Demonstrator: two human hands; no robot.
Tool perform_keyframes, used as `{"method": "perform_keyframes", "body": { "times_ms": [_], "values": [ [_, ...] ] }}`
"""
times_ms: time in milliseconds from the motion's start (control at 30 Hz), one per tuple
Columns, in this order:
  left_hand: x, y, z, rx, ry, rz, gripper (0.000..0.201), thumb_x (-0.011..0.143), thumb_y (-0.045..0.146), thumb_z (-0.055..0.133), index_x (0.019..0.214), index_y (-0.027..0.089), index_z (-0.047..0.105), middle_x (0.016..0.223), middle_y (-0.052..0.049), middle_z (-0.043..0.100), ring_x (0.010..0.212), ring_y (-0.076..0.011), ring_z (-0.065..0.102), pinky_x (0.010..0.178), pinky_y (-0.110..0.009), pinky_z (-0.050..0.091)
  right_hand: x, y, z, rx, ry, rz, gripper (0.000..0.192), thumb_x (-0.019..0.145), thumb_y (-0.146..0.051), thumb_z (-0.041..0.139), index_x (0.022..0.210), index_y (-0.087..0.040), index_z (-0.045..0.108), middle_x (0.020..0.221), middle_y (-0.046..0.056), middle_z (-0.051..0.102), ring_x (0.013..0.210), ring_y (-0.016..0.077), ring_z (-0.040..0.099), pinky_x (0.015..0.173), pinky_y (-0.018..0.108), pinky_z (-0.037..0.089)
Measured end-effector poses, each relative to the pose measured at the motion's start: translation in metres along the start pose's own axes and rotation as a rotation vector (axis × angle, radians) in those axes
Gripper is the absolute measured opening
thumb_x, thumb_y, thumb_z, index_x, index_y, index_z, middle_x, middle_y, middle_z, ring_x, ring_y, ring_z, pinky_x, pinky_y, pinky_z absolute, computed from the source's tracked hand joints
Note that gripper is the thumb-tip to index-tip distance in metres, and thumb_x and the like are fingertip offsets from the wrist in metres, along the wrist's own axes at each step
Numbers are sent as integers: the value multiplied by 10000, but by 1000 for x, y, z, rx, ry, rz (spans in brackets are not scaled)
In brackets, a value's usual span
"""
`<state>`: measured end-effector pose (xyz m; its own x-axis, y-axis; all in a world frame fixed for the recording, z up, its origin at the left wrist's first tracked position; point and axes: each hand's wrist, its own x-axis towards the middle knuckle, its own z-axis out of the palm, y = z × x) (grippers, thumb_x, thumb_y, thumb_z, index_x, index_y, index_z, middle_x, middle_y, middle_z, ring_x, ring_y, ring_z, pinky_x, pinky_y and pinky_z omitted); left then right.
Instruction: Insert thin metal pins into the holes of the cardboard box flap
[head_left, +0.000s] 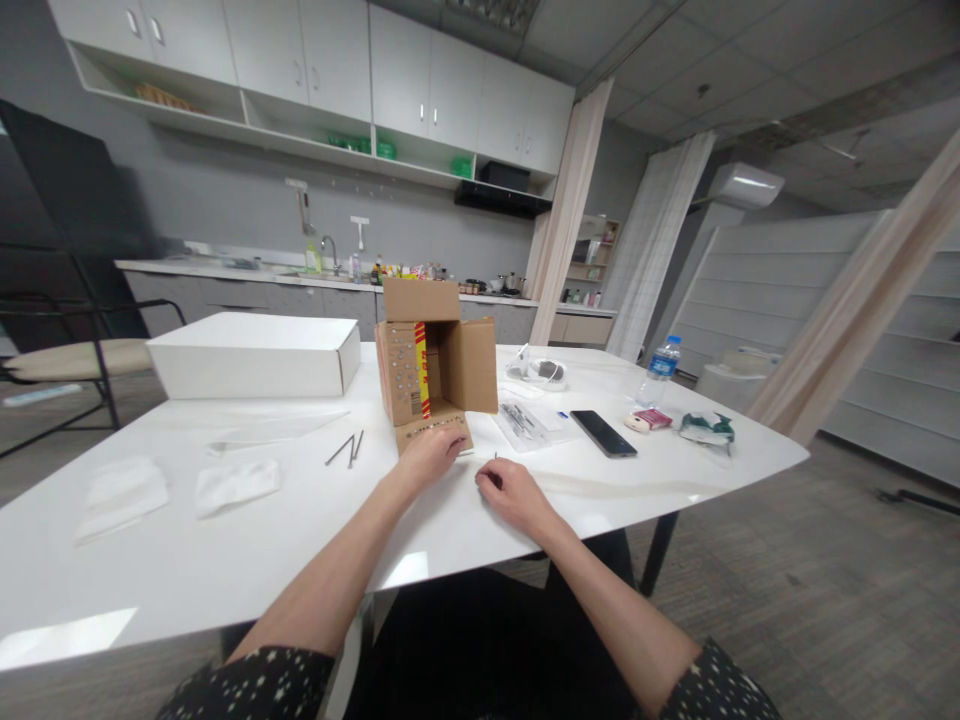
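An open cardboard box (405, 385) stands on the white table, its opening towards me and its flaps spread. Small shiny metal heads dot its left flap and the lower flap, beside a yellow and red tape strip. My left hand (433, 455) lies over the lower flap, its bent fingers closed on the flap's right edge. To the right, just above the tabletop, my right hand (514, 490) is closed in a pinch. A tiny dark tip sticks up from its fingers; what it belongs to is too small to tell.
Several long nails (351, 450) lie left of the box, with white cloths (236, 486) and a white carton (251, 360) beyond. On the right are a bag of small metal parts (523, 425), a phone (602, 433), a tissue pack (649, 420) and a water bottle (661, 362).
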<state>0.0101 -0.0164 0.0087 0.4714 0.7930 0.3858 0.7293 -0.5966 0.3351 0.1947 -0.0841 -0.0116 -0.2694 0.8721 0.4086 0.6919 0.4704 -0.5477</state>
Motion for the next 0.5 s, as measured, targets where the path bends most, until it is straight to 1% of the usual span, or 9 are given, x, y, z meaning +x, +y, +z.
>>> {"method": "perform_keyframes", "body": {
  "times_ms": [133,367,500],
  "values": [
    [-1,1,-1,40,1,9,282,940,280,426,971,221,700,1011,-62,719,944,-218,649,827,-300,477,0,2,1,-3,6,-2,155,834,-134,530,769,-171,666,752,20,653,692,140,547,666,238,394],
    [0,0,1,45,2,-1,228,914,286,473,870,206,682,906,-59,711,866,-214,648,758,-286,473,0,2,1,-8,4,3,154,840,-143,536,777,-175,673,758,23,660,698,145,552,671,242,401],
    [0,-2,2,49,20,9,206,909,301,493,854,210,669,887,-48,703,842,-198,643,742,-271,470,0,2,1,-11,7,0,159,841,-143,533,771,-176,673,757,23,660,689,144,550,666,243,399]
  ]
}}
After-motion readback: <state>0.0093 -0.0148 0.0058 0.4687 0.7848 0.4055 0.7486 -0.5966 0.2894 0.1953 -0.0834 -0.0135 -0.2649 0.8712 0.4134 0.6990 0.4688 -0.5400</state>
